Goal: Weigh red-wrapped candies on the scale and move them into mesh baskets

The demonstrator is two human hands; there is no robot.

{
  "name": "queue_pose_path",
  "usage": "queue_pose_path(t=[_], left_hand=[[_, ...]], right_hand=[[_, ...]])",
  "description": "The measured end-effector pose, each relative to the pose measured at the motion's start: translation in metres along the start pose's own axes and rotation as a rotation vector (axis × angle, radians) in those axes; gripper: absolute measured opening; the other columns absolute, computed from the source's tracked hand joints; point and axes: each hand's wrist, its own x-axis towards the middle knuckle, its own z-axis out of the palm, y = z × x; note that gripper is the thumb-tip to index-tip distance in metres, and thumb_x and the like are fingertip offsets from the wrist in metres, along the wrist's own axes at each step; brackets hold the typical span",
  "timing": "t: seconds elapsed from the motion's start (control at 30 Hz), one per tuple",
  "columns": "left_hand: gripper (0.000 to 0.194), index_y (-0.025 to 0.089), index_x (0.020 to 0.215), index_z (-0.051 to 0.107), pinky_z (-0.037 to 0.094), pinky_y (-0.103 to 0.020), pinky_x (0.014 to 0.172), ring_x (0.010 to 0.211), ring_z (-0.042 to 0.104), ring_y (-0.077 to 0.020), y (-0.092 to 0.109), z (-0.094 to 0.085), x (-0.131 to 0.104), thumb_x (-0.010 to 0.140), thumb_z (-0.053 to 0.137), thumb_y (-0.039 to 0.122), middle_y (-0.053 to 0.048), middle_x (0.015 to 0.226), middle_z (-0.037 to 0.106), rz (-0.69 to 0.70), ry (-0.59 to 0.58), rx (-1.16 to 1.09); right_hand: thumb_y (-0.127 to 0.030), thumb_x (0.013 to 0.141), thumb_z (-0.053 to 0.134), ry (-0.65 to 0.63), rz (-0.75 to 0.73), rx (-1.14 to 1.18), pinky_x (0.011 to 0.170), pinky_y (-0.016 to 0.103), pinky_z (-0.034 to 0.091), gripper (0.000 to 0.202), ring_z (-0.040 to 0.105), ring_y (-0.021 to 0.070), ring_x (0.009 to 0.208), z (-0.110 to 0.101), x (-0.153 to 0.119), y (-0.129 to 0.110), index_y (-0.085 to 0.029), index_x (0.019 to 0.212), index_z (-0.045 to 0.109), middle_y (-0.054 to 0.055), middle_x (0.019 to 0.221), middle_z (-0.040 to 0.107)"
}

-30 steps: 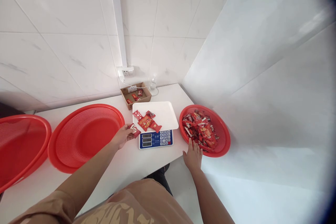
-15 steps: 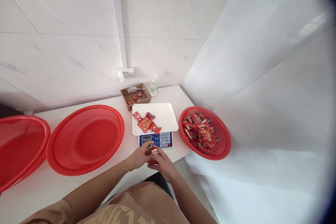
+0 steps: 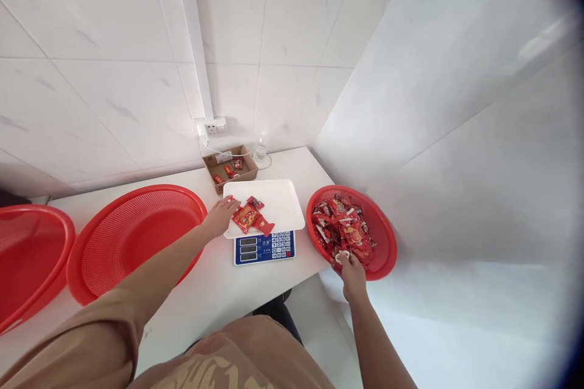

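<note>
My left hand [image 3: 220,217] is at the left edge of the white weighing tray [image 3: 287,203], its fingers closed on a small red snack packet [image 3: 231,199] that they partly cover. Beside it on the tray lie a larger red snack packet [image 3: 246,217], a red wrapped piece [image 3: 263,226] and a small dark red packet [image 3: 255,202]. Over the front rim of the right red basket [image 3: 387,255], my right hand [image 3: 353,276] grips a red packet with a white printed patch [image 3: 341,256]. Many red snack packets [image 3: 351,228] fill that basket.
Below the tray is the scale's blue keypad panel [image 3: 264,248]. A cardboard box [image 3: 216,186] with several red packets stands behind, near a clear glass [image 3: 260,151] and a wall socket [image 3: 214,127]. Two red baskets are on the left: one nearer [image 3: 155,225], one farther [image 3: 34,255].
My hands have parted from in front of the scale. The left moved up to the tray's packets; the right carried its packet rightward to the full basket. The view shifted slightly.
</note>
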Motion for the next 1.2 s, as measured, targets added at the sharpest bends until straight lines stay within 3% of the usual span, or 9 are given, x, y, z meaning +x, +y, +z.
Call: queue_pose_path(t=[0.13,0.3,0.53,0.7,0.8,0.87,0.97,1.1,1.2], left_hand=[[0.046,0.023,0.100,0.063,0.007,-0.045,0.112,0.137,0.026,-0.0253,-0.002,0.001,0.018,0.064,0.048,-0.001,-0.010,0.122,0.061,0.020,-0.072,0.118],[0.043,0.023,0.103,0.062,0.008,-0.046,0.112,0.136,0.028,-0.0259,-0.003,0.004,0.026,0.067,0.050,0.003,-0.010,0.119,0.063,0.051,-0.087,0.226],[0.038,0.021,0.100,0.063,0.022,-0.043,0.109,0.126,0.042,-0.0309,-0.001,-0.001,0.027,0.068,0.052,0.004,-0.015,0.111,0.062,0.040,-0.023,0.352],[0.048,0.019,0.120,0.052,0.035,-0.049,0.097,0.114,0.047,-0.0368,0.003,-0.032,-0.004,0.073,0.048,0.013,-0.018,0.117,0.054,-0.057,0.092,0.471],[0.050,0.015,0.127,0.046,0.038,-0.052,0.091,0.113,0.046,-0.0386,-0.005,-0.057,-0.033,0.077,0.042,0.017,-0.021,0.119,0.051,-0.162,0.171,0.626],[0.048,0.015,0.127,0.046,0.036,-0.054,0.094,0.117,0.044,-0.0391,-0.012,-0.063,-0.048,0.080,0.042,0.023,-0.021,0.123,0.050,-0.223,0.215,0.774],[0.050,0.016,0.128,0.046,0.021,-0.056,0.105,0.130,0.030,-0.0381,-0.015,-0.042,-0.055,0.083,0.045,0.037,-0.020,0.136,0.043,-0.163,0.216,0.833],[0.065,0.024,0.139,0.034,0.015,-0.053,0.110,0.139,0.014,-0.0324,0.001,0.022,-0.040,0.082,0.043,0.054,-0.011,0.150,0.026,0.104,-0.020,0.667],[0.081,0.028,0.143,0.025,0.010,-0.059,0.108,0.141,0.002,-0.0336,0.016,0.060,-0.018,0.074,0.050,0.063,-0.009,0.155,0.011,0.156,-0.127,0.660]], right_hand=[[-0.032,0.066,0.065,-0.023,0.179,0.230,0.067,0.029,0.056,0.027,0.065,0.0152,0.072,-0.016,0.015,0.010,-0.018,0.089,0.060,0.000,0.079,0.067],[-0.030,0.069,0.065,-0.066,0.219,0.249,0.062,0.025,0.055,0.027,0.067,0.0152,0.073,-0.020,0.022,0.014,-0.017,0.092,0.059,0.001,0.078,0.068],[-0.029,0.072,0.063,-0.040,0.239,0.284,0.059,0.023,0.054,0.026,0.066,0.0135,0.069,-0.018,0.018,0.010,-0.018,0.095,0.059,0.000,0.074,0.069],[-0.029,0.071,0.064,-0.040,0.245,0.294,0.060,0.023,0.054,0.025,0.067,0.0128,0.068,-0.018,0.017,0.010,-0.017,0.093,0.059,-0.001,0.072,0.068],[-0.030,0.070,0.065,-0.031,0.232,0.296,0.061,0.023,0.054,0.025,0.067,0.0126,0.068,-0.018,0.017,0.012,-0.017,0.091,0.060,-0.001,0.073,0.068],[-0.030,0.070,0.065,-0.030,0.230,0.297,0.062,0.023,0.055,0.025,0.067,0.0128,0.068,-0.018,0.017,0.013,-0.017,0.091,0.060,-0.001,0.074,0.068],[-0.029,0.067,0.067,-0.021,0.233,0.293,0.061,0.023,0.055,0.027,0.067,0.0136,0.069,-0.017,0.017,0.012,-0.017,0.090,0.061,0.000,0.073,0.069],[-0.028,0.063,0.070,-0.019,0.226,0.304,0.058,0.023,0.055,0.030,0.067,0.0146,0.067,-0.018,0.016,0.012,-0.017,0.089,0.062,0.000,0.072,0.069],[-0.030,0.061,0.072,-0.037,0.210,0.314,0.058,0.025,0.056,0.031,0.067,0.0151,0.066,-0.018,0.016,0.013,-0.018,0.088,0.062,0.000,0.072,0.069]])
